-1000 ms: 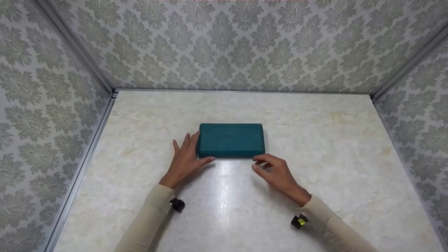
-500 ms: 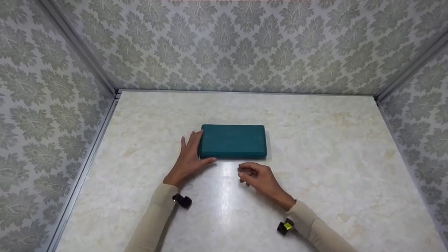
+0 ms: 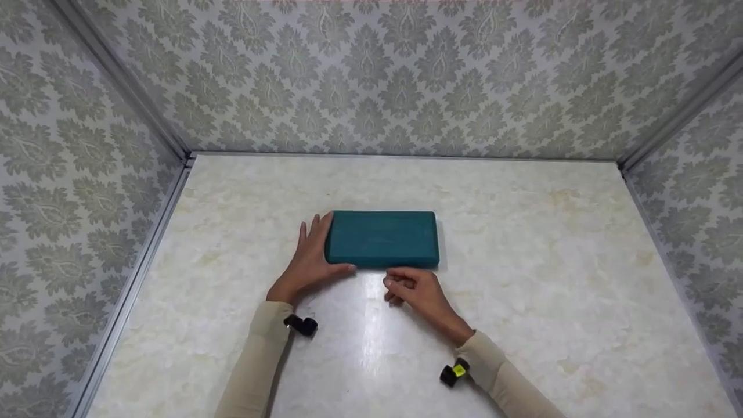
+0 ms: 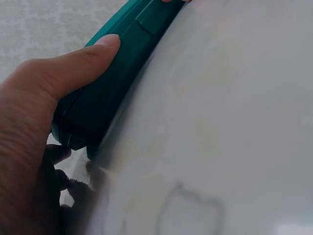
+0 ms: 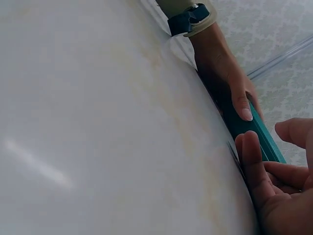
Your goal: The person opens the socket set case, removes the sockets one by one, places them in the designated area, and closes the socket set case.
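Observation:
A flat teal plastic case lies closed on the table, its long front side toward me. My left hand holds its left end, the thumb along the front side and the fingers around the end. In the left wrist view that thumb presses the front side, and a raised latch shows farther along. My right hand is right at the front edge, near the middle, with fingers bent and nothing seen between them. The right wrist view shows its thumb apart from the fingers.
The pale marbled table is bordered by patterned wall panels at the back and both sides, with metal rails along the edges. Small black cameras sit on both wrists.
My right hand has moved left from the case's front right corner along the front edge to near its middle. The left hand stays at the left end; the case stays closed.

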Motion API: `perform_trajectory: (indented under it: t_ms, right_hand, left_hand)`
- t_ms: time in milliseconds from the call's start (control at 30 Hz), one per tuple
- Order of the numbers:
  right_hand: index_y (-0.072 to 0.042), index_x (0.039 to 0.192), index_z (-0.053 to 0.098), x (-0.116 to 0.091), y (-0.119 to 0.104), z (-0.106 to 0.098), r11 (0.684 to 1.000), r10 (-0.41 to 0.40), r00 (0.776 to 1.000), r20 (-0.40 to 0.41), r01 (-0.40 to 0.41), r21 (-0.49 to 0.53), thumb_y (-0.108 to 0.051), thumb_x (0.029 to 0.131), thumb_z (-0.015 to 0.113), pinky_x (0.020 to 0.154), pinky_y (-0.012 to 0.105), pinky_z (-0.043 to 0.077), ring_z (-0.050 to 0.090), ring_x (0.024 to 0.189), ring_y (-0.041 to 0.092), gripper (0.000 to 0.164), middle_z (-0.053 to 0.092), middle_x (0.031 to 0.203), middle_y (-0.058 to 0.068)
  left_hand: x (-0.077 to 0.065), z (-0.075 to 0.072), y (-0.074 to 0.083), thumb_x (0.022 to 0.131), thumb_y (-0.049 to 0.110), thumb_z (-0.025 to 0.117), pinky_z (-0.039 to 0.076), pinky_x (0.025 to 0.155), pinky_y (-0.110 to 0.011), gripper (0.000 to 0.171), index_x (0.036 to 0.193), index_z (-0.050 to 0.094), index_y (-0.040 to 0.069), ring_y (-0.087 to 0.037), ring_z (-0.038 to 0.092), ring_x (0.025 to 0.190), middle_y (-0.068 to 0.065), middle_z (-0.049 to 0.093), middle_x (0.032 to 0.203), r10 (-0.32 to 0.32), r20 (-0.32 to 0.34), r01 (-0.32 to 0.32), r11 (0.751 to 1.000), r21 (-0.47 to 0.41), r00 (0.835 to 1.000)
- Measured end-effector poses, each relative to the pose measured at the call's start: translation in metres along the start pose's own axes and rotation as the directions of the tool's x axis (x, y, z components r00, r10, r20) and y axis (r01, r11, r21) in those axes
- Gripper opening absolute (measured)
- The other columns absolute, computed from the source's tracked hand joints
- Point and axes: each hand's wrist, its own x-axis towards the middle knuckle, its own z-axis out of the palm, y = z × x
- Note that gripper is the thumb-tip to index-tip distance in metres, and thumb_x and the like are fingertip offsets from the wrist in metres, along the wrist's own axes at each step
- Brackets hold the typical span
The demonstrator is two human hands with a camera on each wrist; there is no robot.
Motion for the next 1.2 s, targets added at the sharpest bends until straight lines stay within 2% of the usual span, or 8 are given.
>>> perform_trajectory:
  t_ms: [100,367,633,833,1000,1200]
  right_hand:
    - [0.013,0.14,0.068,0.003,-0.001,0.004,0.999,0.014,1.0,-0.006,-0.014,0.042,-0.015,0.107,0.075,0.078,0.035,0.067,0.081,0.089,0.029,0.044,0.077,0.111,0.028]
    - [0.015,0.138,0.068,0.01,-0.005,0.014,0.995,0.039,0.999,-0.022,-0.037,0.096,-0.01,0.106,0.075,0.077,0.033,0.067,0.081,0.082,0.018,0.042,0.078,0.108,0.03]
    - [0.017,0.116,0.075,0.016,-0.01,0.028,0.982,0.095,0.983,-0.155,-0.066,0.178,-0.001,0.106,0.07,0.082,0.035,0.068,0.082,0.085,0.019,0.022,0.079,0.103,0.029]
    - [0.012,0.111,0.078,0.019,-0.012,0.037,0.985,0.126,0.957,-0.26,-0.088,0.151,-0.009,0.108,0.07,0.082,0.035,0.067,0.083,0.087,0.023,0.023,0.081,0.101,0.024]
    - [0.01,0.111,0.079,0.017,-0.008,0.035,0.988,0.123,0.937,-0.326,-0.084,0.13,-0.009,0.109,0.07,0.08,0.035,0.068,0.083,0.087,0.026,0.021,0.08,0.101,0.024]
    - [0.012,0.111,0.077,0.015,-0.003,0.029,0.984,0.146,0.928,-0.343,-0.098,0.152,-0.004,0.108,0.069,0.08,0.036,0.068,0.083,0.087,0.027,0.019,0.079,0.1,0.026]
  left_hand:
    - [-0.003,-0.004,-0.001,0.081,0.064,0.092,0.009,0.131,-0.072,0.133,0.179,0.011,0.026,-0.044,-0.014,0.168,-0.015,0.007,0.185,-0.018,-0.006,0.017,1.0,-0.007,1.0]
    - [-0.01,-0.013,-0.002,0.08,0.06,0.095,0.006,0.133,-0.069,0.133,0.179,0.014,0.024,-0.041,-0.006,0.17,-0.015,0.014,0.184,0.009,-0.049,-0.009,1.0,0.01,0.999]
    - [-0.008,-0.014,-0.003,0.078,0.064,0.091,-0.009,0.135,-0.054,0.132,0.178,0.019,0.018,-0.032,0.007,0.171,-0.011,0.024,0.182,0.079,-0.086,-0.074,0.995,0.06,0.993]
    - [-0.005,-0.01,-0.002,0.078,0.069,0.088,-0.01,0.135,-0.051,0.132,0.179,0.018,0.021,-0.028,0.006,0.171,-0.008,0.024,0.183,0.042,-0.101,-0.033,0.996,0.088,0.994]
    - [0.001,0.001,0.0,0.079,0.074,0.085,-0.01,0.136,-0.05,0.132,0.179,0.017,0.021,-0.029,0.007,0.171,-0.008,0.024,0.183,0.053,-0.102,-0.041,0.993,0.113,0.993]
    - [0.004,0.009,0.002,0.079,0.074,0.085,-0.006,0.136,-0.052,0.131,0.179,0.015,0.026,-0.027,0.007,0.171,-0.005,0.023,0.183,0.037,-0.089,-0.028,0.994,0.11,0.995]
